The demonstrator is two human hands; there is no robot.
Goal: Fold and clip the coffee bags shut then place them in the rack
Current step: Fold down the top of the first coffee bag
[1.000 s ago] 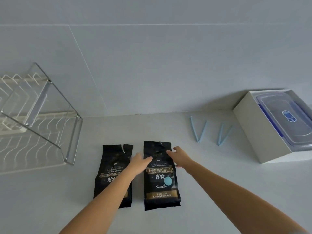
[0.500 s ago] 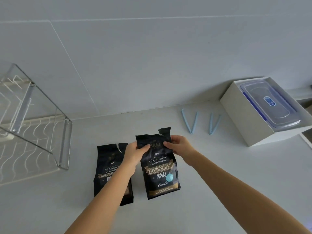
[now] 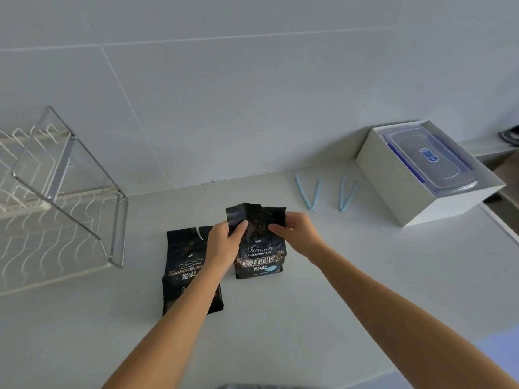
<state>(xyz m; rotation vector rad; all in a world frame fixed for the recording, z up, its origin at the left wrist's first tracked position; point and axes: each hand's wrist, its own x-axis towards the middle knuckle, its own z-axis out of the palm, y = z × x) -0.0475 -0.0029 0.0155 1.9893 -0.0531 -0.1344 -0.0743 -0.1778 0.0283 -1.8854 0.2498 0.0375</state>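
Observation:
Two black coffee bags are on the white counter. The right coffee bag [image 3: 259, 254] stands tilted up, its torn top held at the left by my left hand [image 3: 224, 242] and at the right by my right hand [image 3: 295, 234]. The left coffee bag [image 3: 185, 265] lies flat, torn open at the top, partly hidden under my left forearm. Two light blue clips, one [image 3: 309, 192] and another [image 3: 346, 193], lie open in V shapes behind and to the right of the bags. The wire rack [image 3: 64, 197] stands at the left against the wall.
A white box [image 3: 407, 189] holding a clear plastic container with a blue-rimmed lid [image 3: 427, 161] sits at the back right. The counter's right edge runs just past the box. A tiled wall rises behind everything.
Both hands took hold of the right bag's top and raised it from lying flat to standing tilted. The camera view shifted too.

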